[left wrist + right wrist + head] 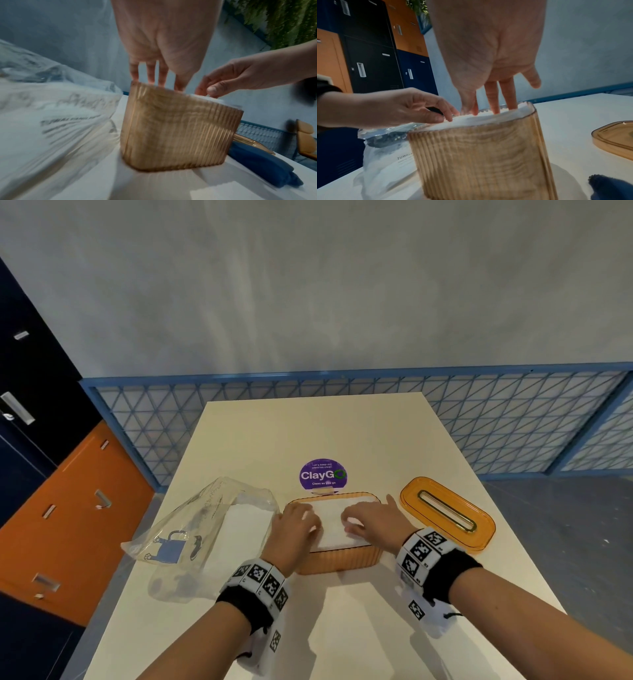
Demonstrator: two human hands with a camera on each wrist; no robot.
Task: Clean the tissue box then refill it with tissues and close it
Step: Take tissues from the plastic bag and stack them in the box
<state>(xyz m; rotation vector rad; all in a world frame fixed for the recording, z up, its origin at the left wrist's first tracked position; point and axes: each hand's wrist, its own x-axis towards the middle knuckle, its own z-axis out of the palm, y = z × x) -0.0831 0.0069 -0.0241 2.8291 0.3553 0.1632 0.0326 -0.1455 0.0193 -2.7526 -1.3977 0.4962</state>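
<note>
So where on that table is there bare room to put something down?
Bare tabletop lies beyond the purple ClayGo sticker. Crowded: the plastic tissue bag, open tissue box and its lid span the middle.

Two hands: the left hand and the right hand. Under them sits one orange ribbed tissue box holding one stack of white tissues. One orange slotted lid lies right of the right hand. One clear plastic bag lies left of the left hand. One purple round sticker sits beyond both hands. One dark blue cloth lies on the one bench.
</note>
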